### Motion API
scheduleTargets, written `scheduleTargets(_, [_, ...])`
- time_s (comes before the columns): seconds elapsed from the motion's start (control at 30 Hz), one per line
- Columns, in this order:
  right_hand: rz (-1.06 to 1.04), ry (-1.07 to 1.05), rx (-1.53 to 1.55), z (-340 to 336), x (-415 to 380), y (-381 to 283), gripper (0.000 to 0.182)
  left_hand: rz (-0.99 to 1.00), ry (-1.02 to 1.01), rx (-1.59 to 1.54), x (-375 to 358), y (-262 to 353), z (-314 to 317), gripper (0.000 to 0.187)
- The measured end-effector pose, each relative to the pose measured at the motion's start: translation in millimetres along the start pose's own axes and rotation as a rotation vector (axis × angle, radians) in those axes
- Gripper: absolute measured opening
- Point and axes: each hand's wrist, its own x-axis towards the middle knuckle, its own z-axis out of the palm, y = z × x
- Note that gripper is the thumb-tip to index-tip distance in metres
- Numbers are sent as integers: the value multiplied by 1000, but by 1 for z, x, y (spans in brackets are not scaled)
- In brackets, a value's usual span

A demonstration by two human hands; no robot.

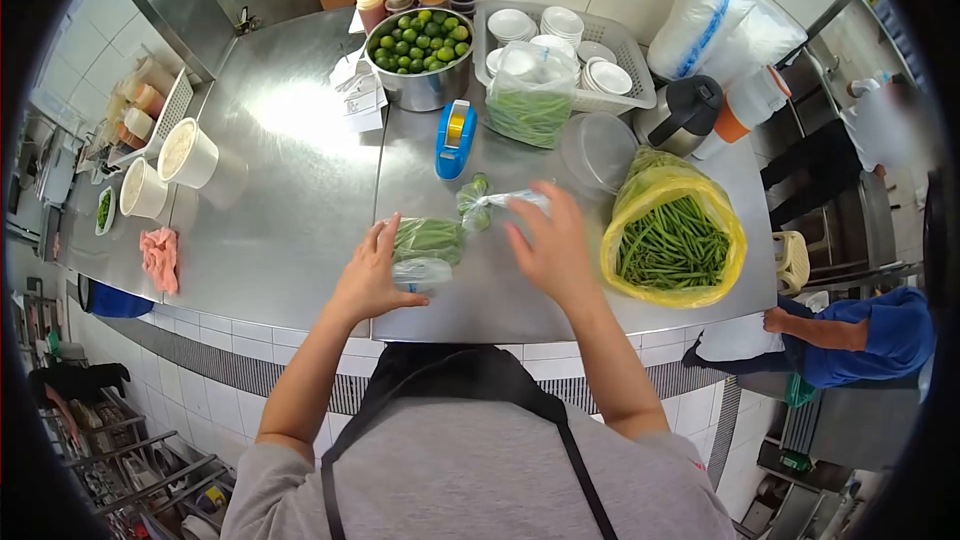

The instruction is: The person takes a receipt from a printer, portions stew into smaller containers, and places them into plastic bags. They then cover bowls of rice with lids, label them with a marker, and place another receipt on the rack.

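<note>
My left hand [368, 275] spans the left end of a clear plastic bag of green beans [428, 240] lying on the steel counter, fingers along its far side and thumb along its near side. Just beyond that bag lies a small knotted plastic bag [474, 208] with green pieces inside, its twisted tail pointing right. Over the end of this tail my right hand [550, 245] hovers with fingers and thumb apart. To the right stands an open yellow plastic bag [735, 250] full of long green beans. A blue tape dispenser [455, 145] sits beyond the small bag.
Behind are a steel pot [420, 90] of limes, a filled clear bag [530, 105], a round plastic lid [598, 152], a basket [640, 65] of white cups and a thermos [680, 115]. White tubs [188, 155] stand left. A person in blue [870, 340] is at the right.
</note>
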Motion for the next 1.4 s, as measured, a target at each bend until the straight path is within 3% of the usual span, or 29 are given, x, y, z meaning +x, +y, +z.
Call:
scheduleTargets(0.07, [-44, -25, -94, 29, 16, 6, 34, -81, -93, 17, 1, 3, 0, 101])
scheduleTargets(0.13, [116, -545, 10, 51, 18, 16, 34, -48, -80, 12, 4, 6, 8, 97])
scheduleTargets(0.27, [197, -450, -86, 39, 11, 44, 26, -3, -11, 73, 25, 22, 36, 80])
scheduleTargets(0.33, [222, -387, -93, 19, 12, 65, 22, 30, 15, -42, 44, 35, 59, 69])
scheduleTargets(0.4, [224, -325, -106, 6, 16, 85, 21, 79, -38, -74, 68, 60, 73, 70])
scheduleTargets(0.5, [224, -322, -221, -10, 21, 107, 19, 114, -88, -73, 104, 84, 90, 63])
scheduleTargets(0.57, [155, -503, -447, -12, 16, 120, 17, 134, -73, -52, 104, 93, 81, 62])
scheduleTargets(0.6, [120, -495, -448, -15, 24, 111, 17, 145, -70, -25, 102, 94, 75, 61])
scheduleTargets(0.63, [42, -306, -437, -19, 32, 100, 17, 215, 136, -9, 97, 88, 74, 48])
scheduleTargets(0.67, [-29, -116, -413, -17, 43, 89, 18, 196, 164, 0, 100, 77, 63, 48])
scheduleTargets(0.73, [-8, -126, -299, 6, 67, 73, 18, 230, 51, -239, 95, 56, 46, 31])
scheduleTargets(0.77, [322, -196, 161, 26, 77, 62, 16, 48, -104, -216, 92, 54, 19, 21])
scheduleTargets(0.8, [645, -259, 623, 48, 84, 47, 15, 36, -101, -207, 94, 41, 12, 21])
scheduleTargets(0.83, [870, -144, 1069, 78, 85, 28, 15, 10, 65, -420, 96, 26, 8, 18])
scheduleTargets(0.87, [858, -167, 1085, 98, 81, 13, 15, -20, 244, -628, 95, 5, 2, 17])
scheduleTargets(0.93, [796, 107, 967, 130, 73, -21, 19, 102, 526, -574, 98, -53, -26, 41])
scheduleTargets(1.0, [609, 76, 906, 143, 58, -39, 19, -67, 1006, -190, 100, -155, -46, 67])
scheduleTargets(1.03, [600, 44, 867, 146, 51, -48, 18, -153, 1053, -168, 84, -189, -90, 75])
scheduleTargets(1.1, [603, 26, 823, 150, 42, -71, 18, -516, 1351, -399, 72, -288, -148, 73])
scheduleTargets(1.13, [635, 42, 779, 153, 41, -83, 17, -593, 1399, -611, 71, -359, -166, 68])
scheduleTargets(1.23, [643, 75, 657, 165, 52, -128, 15, -690, 1291, -710, 71, -445, -211, 59])
scheduleTargets(1.3, [632, 89, 568, 173, 51, -149, 14, -507, 995, -1295, 74, -471, -219, 47])
scheduleTargets(1.4, [762, 196, 577, 193, 41, -152, 13, -390, 763, -1176, 91, -496, -206, 38])
